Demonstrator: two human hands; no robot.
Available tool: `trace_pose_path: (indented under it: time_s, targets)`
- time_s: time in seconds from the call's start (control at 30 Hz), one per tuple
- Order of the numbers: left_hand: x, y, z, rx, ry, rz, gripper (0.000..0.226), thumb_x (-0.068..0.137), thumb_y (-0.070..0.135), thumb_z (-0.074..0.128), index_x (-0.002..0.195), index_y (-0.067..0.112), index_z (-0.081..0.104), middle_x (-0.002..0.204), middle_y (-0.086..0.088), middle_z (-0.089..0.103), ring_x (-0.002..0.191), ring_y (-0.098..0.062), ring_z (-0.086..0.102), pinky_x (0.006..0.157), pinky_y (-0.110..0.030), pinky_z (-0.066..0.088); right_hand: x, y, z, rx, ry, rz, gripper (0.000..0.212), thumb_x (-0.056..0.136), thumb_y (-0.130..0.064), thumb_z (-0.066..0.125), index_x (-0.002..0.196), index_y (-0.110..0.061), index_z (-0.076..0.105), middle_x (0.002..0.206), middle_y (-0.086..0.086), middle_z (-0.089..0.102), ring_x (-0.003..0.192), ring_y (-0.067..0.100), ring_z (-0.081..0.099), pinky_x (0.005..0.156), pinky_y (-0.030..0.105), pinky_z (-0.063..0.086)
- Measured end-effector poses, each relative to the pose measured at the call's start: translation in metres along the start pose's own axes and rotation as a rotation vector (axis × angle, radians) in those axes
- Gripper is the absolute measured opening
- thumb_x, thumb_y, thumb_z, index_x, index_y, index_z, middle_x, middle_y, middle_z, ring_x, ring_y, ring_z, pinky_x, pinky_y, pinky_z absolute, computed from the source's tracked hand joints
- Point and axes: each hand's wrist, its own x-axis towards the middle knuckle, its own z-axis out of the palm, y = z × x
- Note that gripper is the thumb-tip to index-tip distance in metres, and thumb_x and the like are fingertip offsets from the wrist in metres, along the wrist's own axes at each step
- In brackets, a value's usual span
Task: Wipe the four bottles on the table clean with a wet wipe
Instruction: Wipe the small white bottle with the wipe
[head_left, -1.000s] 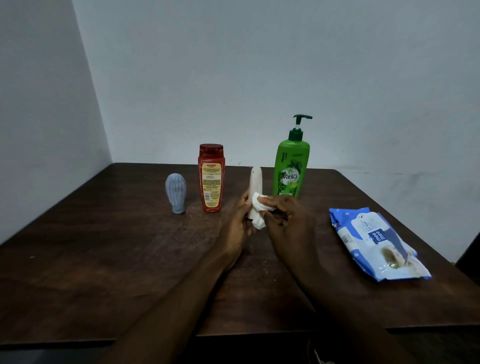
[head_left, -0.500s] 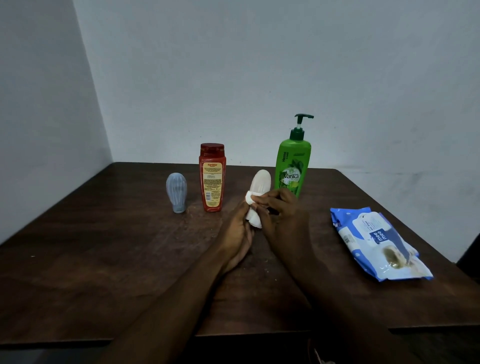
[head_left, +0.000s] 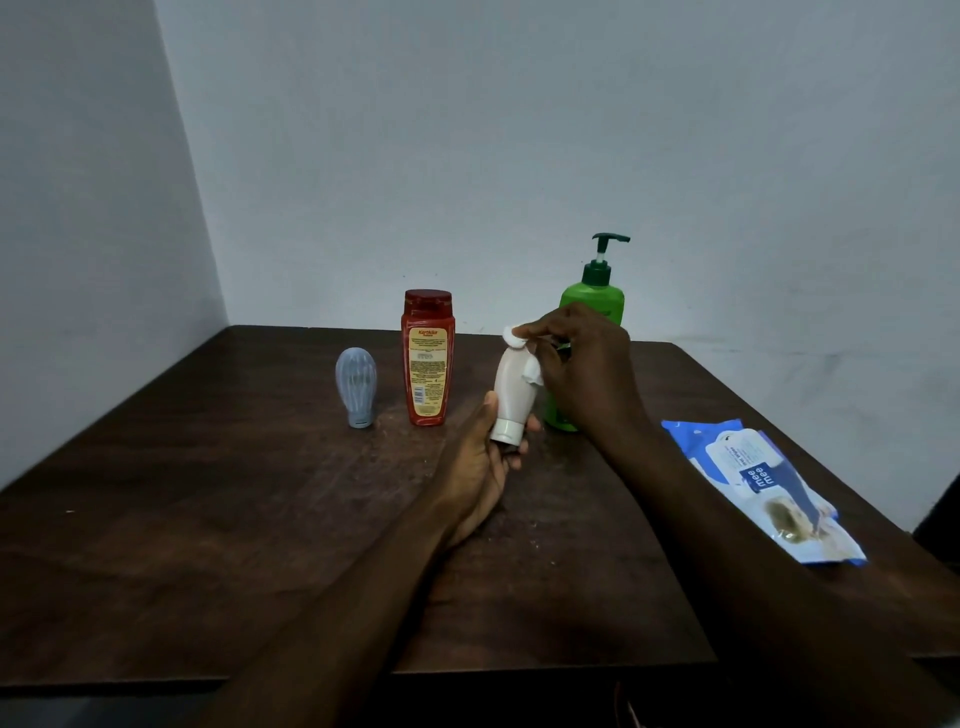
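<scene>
My left hand (head_left: 480, 470) grips a small white bottle (head_left: 511, 395) by its cap end, lifted off the table with the cap pointing down. My right hand (head_left: 582, 371) pinches a white wet wipe (head_left: 519, 345) against the bottle's upper end. A grey-blue bottle (head_left: 356, 387) stands cap-down at the left. To its right stands a red bottle (head_left: 427, 358) with a yellow label. A green pump bottle (head_left: 597, 296) stands behind my right hand, which hides its lower part.
A blue and white wet-wipe pack (head_left: 763, 486) lies flat near the right edge of the dark wooden table (head_left: 208, 519). Grey walls close the table's back and left sides.
The white bottle has risen off the table in my left hand. My right hand has slid the wipe up from the bottle's middle to its top end.
</scene>
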Motion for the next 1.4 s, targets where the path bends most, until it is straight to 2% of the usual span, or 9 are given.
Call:
trace_pose_path:
  time_s: [0.1,0.27,0.5,0.6,0.67,0.83,1.13,1.27,1.4]
  targets:
    - [-0.001,0.003,0.001,-0.021,0.012,0.002,0.044,0.107,0.039,0.032,0.136,0.012,0.052,0.086,-0.008,0.067,0.065,-0.010,0.053,0.057,-0.022,0.038,-0.003,-0.002,0.001,-0.066,-0.051,-0.033,0.031,0.082,0.013,0.058,0.100,-0.004,0.078,0.100,0.012,0.067,0.097,0.020,0.064,0.087,0.019,0.047]
    - [-0.002,0.005,0.003,-0.081,0.021,-0.008,0.040,0.107,0.038,0.032,0.127,0.014,0.056,0.078,-0.002,0.071,0.060,-0.007,0.054,0.052,-0.019,0.037,-0.006,-0.004,-0.002,-0.100,-0.182,-0.078,0.039,0.078,0.012,0.063,0.112,-0.003,0.074,0.111,0.013,0.062,0.105,0.025,0.062,0.087,0.042,0.055]
    - [-0.002,0.006,0.006,-0.143,0.080,-0.013,0.035,0.108,0.035,0.033,0.118,0.017,0.060,0.084,-0.004,0.067,0.060,-0.008,0.054,0.049,-0.019,0.036,-0.030,-0.007,-0.004,-0.091,-0.185,-0.157,0.029,0.081,0.013,0.067,0.106,0.001,0.075,0.105,0.016,0.067,0.097,0.028,0.067,0.086,0.037,0.056]
    - [0.000,0.005,0.006,-0.170,0.115,-0.028,0.037,0.108,0.032,0.033,0.128,0.011,0.056,0.089,-0.004,0.062,0.062,-0.009,0.051,0.051,-0.020,0.033,-0.050,-0.007,-0.001,-0.089,-0.190,-0.186,0.029,0.080,0.014,0.068,0.105,0.002,0.075,0.105,0.017,0.069,0.093,0.028,0.068,0.083,0.025,0.053]
    - [0.000,0.003,0.006,-0.189,0.129,-0.053,0.038,0.109,0.028,0.033,0.131,0.005,0.054,0.092,-0.007,0.062,0.065,-0.010,0.051,0.051,-0.021,0.034,-0.060,-0.006,-0.001,-0.087,-0.196,-0.194,0.028,0.078,0.014,0.070,0.102,0.001,0.076,0.104,0.017,0.070,0.092,0.029,0.069,0.081,0.026,0.054]
    - [0.002,0.004,0.002,-0.422,0.116,-0.080,0.053,0.110,0.027,0.034,0.091,0.004,0.078,0.091,-0.019,0.074,0.078,-0.020,0.073,0.063,-0.026,0.061,-0.078,-0.011,0.004,-0.074,-0.229,-0.210,0.028,0.079,0.012,0.071,0.102,-0.003,0.077,0.104,0.014,0.071,0.093,0.028,0.069,0.081,0.036,0.059]
    - [0.004,0.004,-0.002,-0.423,0.059,-0.061,0.047,0.108,0.034,0.035,0.127,-0.005,0.054,0.094,-0.017,0.070,0.072,-0.016,0.072,0.057,-0.024,0.057,-0.074,-0.011,0.003,-0.065,-0.176,-0.170,0.027,0.081,0.011,0.069,0.104,-0.001,0.076,0.106,0.015,0.070,0.096,0.027,0.068,0.084,0.026,0.054]
    - [0.004,0.003,-0.001,-0.281,0.035,-0.027,0.043,0.100,0.040,0.042,0.125,0.007,0.056,0.083,-0.005,0.064,0.055,-0.008,0.053,0.044,-0.018,0.037,-0.058,-0.007,0.000,-0.040,-0.067,-0.159,0.028,0.078,0.015,0.070,0.100,-0.001,0.077,0.100,0.017,0.070,0.092,0.027,0.068,0.083,0.024,0.051]
    - [0.004,0.005,-0.003,-0.268,0.033,0.004,0.038,0.095,0.040,0.047,0.121,0.012,0.056,0.092,-0.006,0.063,0.055,-0.009,0.051,0.043,-0.018,0.036,-0.032,0.001,-0.005,-0.011,0.004,-0.098,0.029,0.079,0.014,0.068,0.100,-0.004,0.078,0.100,0.013,0.070,0.094,0.021,0.067,0.084,0.033,0.056]
